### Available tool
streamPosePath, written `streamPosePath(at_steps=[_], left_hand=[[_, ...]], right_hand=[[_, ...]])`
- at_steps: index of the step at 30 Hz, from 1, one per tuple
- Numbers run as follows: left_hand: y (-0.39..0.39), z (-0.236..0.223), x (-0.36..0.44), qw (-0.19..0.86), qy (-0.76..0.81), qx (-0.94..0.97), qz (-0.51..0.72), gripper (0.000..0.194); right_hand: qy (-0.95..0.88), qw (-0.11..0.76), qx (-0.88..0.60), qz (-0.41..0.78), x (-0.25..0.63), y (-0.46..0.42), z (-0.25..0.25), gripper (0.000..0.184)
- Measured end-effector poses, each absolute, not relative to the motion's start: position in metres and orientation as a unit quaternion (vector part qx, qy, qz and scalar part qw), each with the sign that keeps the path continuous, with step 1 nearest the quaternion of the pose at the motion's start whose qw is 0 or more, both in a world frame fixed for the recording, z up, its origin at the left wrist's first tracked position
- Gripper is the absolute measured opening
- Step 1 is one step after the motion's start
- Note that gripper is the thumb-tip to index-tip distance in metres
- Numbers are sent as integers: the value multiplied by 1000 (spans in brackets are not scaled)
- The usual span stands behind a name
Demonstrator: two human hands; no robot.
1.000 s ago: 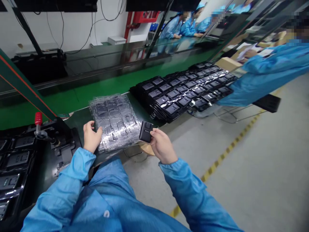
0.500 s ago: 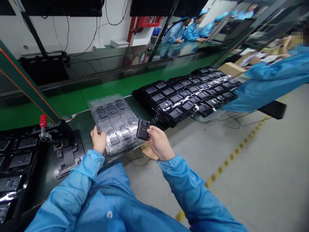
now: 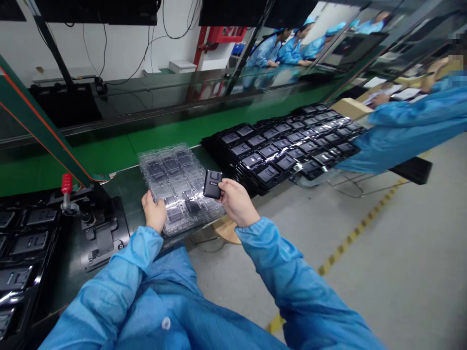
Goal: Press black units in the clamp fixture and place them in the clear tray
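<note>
Factory assembly line, with a green conveyor belt [image 3: 91,155] running along the far side of a dark worktop [image 3: 127,194]. Above the belt, a long glossy glass panel [image 3: 156,92] reflects figures in blue smocks and caps. At the left of the worktop sits a black fixture [image 3: 104,238] with rectangular pockets, and a red-handled toggle clamp [image 3: 66,184] stands at its far end. Just right of the clamp, the person's left hand [image 3: 155,211] rests on the near edge of a clear plastic tray [image 3: 178,187], its fingers loosely curled and released rather than clenched. Dark shapes show through the tray's cells. The right hand [image 3: 237,201] is clenched on a small black device [image 3: 212,184], pinching it upright just above the tray's right edge without touching the worktop. Beyond it, black cases [image 3: 284,150] lie in overlapping rows on the worktop, well packed and glinting. Further right, a co-worker's blue sleeve [image 3: 412,131] stretches toward papers [image 3: 386,97] near a cardboard box [image 3: 350,108]. Below, a grey floor [image 3: 383,291] carries a strip of yellow-and-black tape [image 3: 350,243].
</note>
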State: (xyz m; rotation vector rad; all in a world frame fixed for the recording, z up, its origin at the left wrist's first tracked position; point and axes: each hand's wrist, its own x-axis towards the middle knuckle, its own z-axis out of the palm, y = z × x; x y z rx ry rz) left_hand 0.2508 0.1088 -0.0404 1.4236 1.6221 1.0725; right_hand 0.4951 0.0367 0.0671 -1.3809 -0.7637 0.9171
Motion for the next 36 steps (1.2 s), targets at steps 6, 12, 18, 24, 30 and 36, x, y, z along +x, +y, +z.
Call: streamPosePath(at_steps=[6, 12, 18, 24, 30, 36], left_hand=[[109, -41, 250, 359, 627, 556, 411, 60], [107, -41, 251, 355, 634, 549, 412, 60], [107, -40, 253, 354, 634, 548, 415, 59], [104, -40, 254, 348, 638, 547, 417, 62], [102, -39, 256, 357, 635, 543, 419, 62], [104, -35, 256, 364, 644, 536, 406, 62]], right_hand=[[-391, 533, -656, 364, 521, 107, 66, 27], [-429, 418, -732, 325, 539, 191, 65, 28], [-481, 320, -771, 268, 532, 245, 52, 22], [-578, 259, -758, 156, 530, 254, 41, 13], [-689, 186, -692, 108, 541, 223, 35, 36], [-737, 140, -657, 78, 543, 223, 31, 45]])
